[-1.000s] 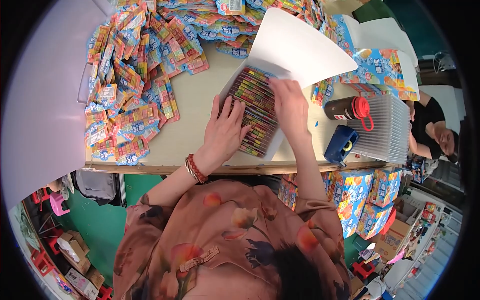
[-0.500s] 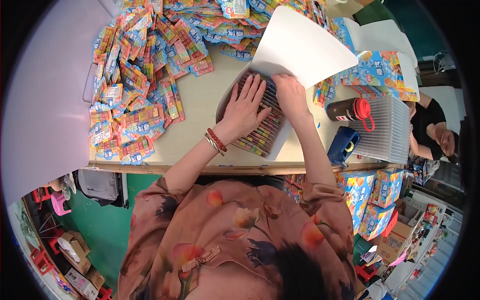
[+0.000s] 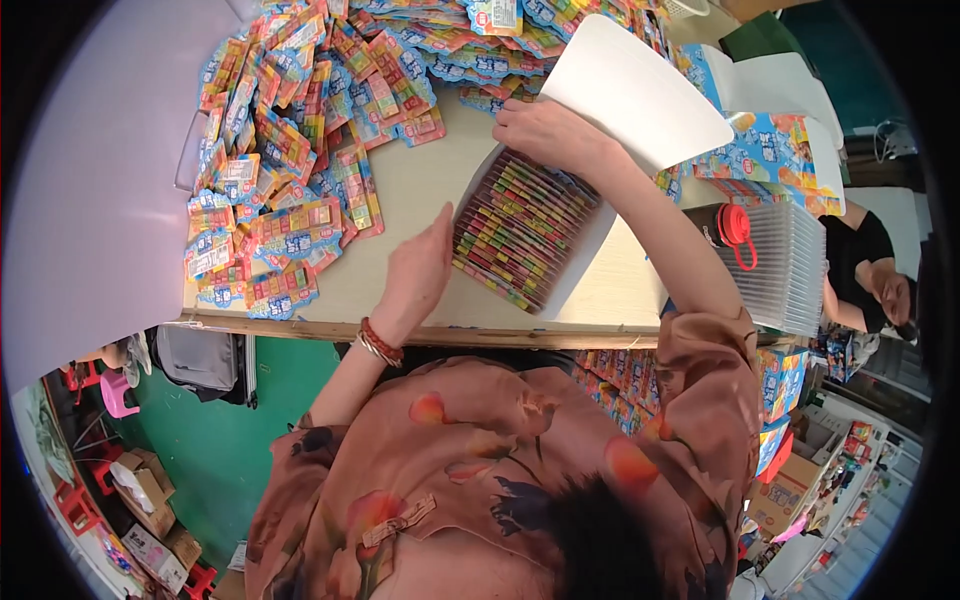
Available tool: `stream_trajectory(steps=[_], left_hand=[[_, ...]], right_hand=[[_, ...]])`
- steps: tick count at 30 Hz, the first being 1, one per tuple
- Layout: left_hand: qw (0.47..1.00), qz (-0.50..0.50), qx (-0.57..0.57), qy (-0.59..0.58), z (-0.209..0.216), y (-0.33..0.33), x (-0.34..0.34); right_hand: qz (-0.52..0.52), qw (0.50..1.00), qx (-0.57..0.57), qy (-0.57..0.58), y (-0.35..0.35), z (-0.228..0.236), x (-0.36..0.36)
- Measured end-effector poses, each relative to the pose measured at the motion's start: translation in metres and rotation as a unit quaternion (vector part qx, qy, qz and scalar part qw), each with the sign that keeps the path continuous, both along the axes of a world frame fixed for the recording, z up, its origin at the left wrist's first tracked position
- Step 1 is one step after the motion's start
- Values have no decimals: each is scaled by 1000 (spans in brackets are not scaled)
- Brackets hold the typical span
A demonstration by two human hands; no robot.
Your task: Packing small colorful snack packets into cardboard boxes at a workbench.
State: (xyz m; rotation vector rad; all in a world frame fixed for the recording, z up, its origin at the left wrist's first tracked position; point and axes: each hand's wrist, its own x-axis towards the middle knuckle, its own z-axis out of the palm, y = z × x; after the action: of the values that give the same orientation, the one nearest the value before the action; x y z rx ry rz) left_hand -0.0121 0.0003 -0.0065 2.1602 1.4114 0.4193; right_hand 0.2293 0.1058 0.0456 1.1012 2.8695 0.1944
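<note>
Holding the left hand [image 3: 422,265] flat along the nine o'clock side of a white box [image 3: 588,268], with fingers straight, together and wrapped around nothing visible. Wearing red beads and a bangle [image 3: 380,345] at that wrist. Curving the right hand [image 3: 545,132] over the box's twelve o'clock end, with fingers partly bent; cannot tell whether gripping anything there. Inside the box, packed tightly on edge: rows of colourful packs [image 3: 525,230]. Raised toward one o'clock, just past the right forearm: a white flap [image 3: 640,95]. Across the table [image 3: 415,180] toward ten, a loose heap of carded packs [image 3: 290,170]; toward eleven, a layered pile [image 3: 470,50]. At three, a red-capped bottle [image 3: 736,225], then stacked clear trays [image 3: 800,270]. Farther out at three, a person in black [image 3: 850,255].
</note>
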Motion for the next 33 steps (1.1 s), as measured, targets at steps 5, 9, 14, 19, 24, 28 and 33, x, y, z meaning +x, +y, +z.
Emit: stream_trajectory(steps=[5,9,14,19,24,28,33], left_hand=[[996,-9,-9,84,9,46,-17],[995,-71,70,-15,-3,52,-24],[972,-195,108,-80,-10,53,-34],[963,-244,99,-48,-5,55,-39],[964,-234,125,13,-14,48,-39],[974,-202,77,-70,-19,46,-37],[940,-72,-136,-306,-39,65,-24]], right_hand=[[-15,999,18,-26,-3,-2,2],[0,996,86,-28,-11,-22,2],[33,989,136,-43,-20,-32,12],[34,984,146,-96,-25,-30,6],[-32,993,20,-116,-12,-6,-5],[-151,979,-139,12,2,26,-32],[-58,923,-362,119,42,-12,-48]])
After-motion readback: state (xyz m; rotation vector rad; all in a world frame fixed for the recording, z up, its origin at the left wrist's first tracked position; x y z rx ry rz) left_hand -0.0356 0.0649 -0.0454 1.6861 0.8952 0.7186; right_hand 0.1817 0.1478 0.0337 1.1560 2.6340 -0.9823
